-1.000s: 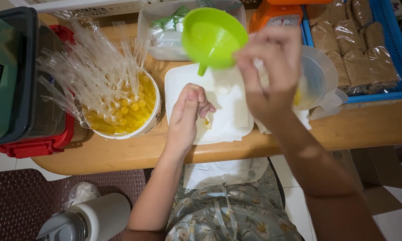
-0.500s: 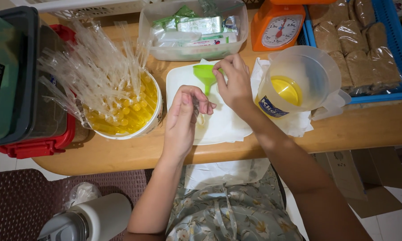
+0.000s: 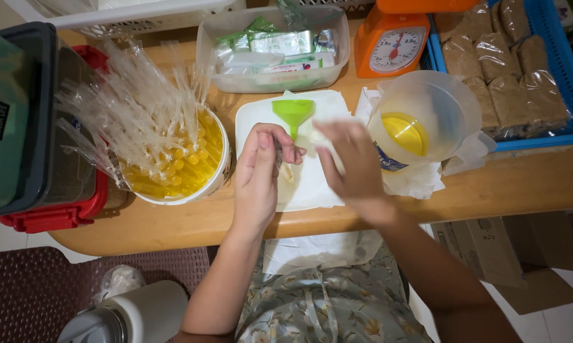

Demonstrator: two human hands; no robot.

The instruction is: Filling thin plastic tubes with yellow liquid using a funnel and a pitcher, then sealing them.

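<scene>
Both hands work over a white tray (image 3: 251, 121) at the middle of the wooden table (image 3: 502, 190), near its front edge. The left hand (image 3: 259, 171) is curled shut on a thin clear tube bag (image 3: 279, 154), of which only a sliver shows between the fingers. The right hand (image 3: 353, 162) is blurred; its fingers reach toward the left hand, but whether it grips anything cannot be told. A green funnel (image 3: 293, 113) stands on the tray just behind the two hands, spout toward the person.

To the right of the tray, a clear plastic jug (image 3: 436, 111) holding yellow liquid sits on a crumpled white cloth (image 3: 413, 181); its label is a small blue patch low on the wall, mostly hidden. Behind it stands an orange kitchen scale (image 3: 394, 44) with a round white dial. At the right rear corner a blue crate (image 3: 556, 70) holds brown blocks wrapped in clear film, cut off by the frame edge. At the rear centre a clear rectangular box (image 3: 273, 82) holds green and white packets, too small to make out.

To the left of the tray, a white bucket (image 3: 197, 190) is crowded with upright clear tubes filled with yellow at the bottom. At the left edge sits a dark lidded bin (image 3: 26, 121) with red clasps, bearing a small black label.
</scene>
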